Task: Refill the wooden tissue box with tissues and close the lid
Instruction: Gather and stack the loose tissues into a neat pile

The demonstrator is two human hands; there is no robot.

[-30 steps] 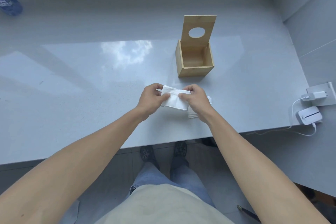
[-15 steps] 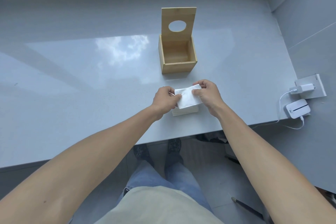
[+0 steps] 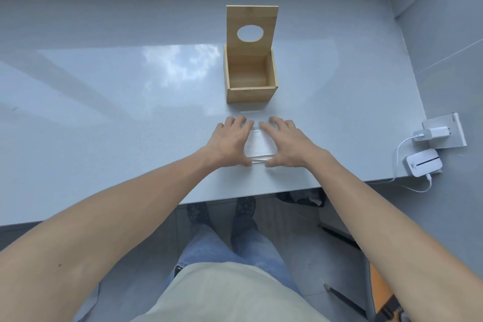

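Note:
The wooden tissue box (image 3: 251,91) stands on the grey counter, empty inside, with its lid (image 3: 251,26) hinged up at the back and showing a round hole. Just in front of it lies a white stack of tissues (image 3: 258,146). My left hand (image 3: 230,140) grips the stack's left side and my right hand (image 3: 285,141) grips its right side, fingers spread over the top and thumbs at the near edge. The stack rests on the counter, mostly covered by both hands.
The counter (image 3: 104,112) runs wide to the left and back to the wall. At the right edge sit a white charger plugged into a socket block (image 3: 444,131) and a small white device (image 3: 422,163) with a cable. The counter's front edge is close behind the stack.
The single tissue held up between both hands has been laid down on the stack. Both hands now press in on the stack's sides on the counter.

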